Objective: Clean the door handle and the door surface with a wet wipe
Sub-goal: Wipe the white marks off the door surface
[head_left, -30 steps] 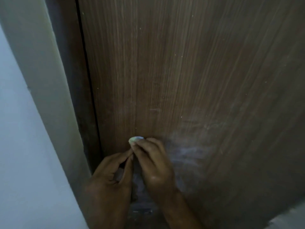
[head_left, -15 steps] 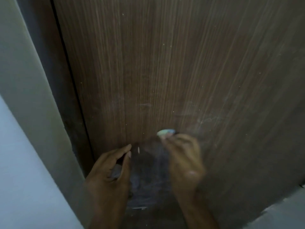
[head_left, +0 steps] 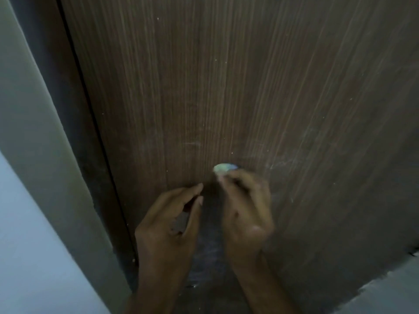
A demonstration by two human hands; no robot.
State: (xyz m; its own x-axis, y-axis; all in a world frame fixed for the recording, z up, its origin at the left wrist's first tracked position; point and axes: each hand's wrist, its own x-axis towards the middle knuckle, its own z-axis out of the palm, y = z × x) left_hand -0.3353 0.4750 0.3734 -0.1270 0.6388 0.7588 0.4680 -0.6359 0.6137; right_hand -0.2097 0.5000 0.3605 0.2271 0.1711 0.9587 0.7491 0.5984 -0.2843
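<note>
A brown wood-grain door [head_left: 249,87] fills most of the view, with pale smears on its right part. My right hand [head_left: 247,211] pinches a small bunched wet wipe [head_left: 225,167] at its fingertips and presses it against the door surface. My left hand [head_left: 167,230] sits just to the left, its thumb and fingers curled round a grey door handle [head_left: 181,219]; most of the handle is hidden inside the hand. A darker, damp-looking patch [head_left: 208,245] lies between and below my two hands.
The grey-green door frame [head_left: 45,132] runs down the left, with a dark gap [head_left: 90,109] between it and the door. A pale wall [head_left: 22,257] lies at the far left. A pale surface [head_left: 390,291] shows at the bottom right corner.
My right hand has slid the wipe to the right across the door, away from my left hand. The left hand has stayed on the handle. The view has shifted slightly.
</note>
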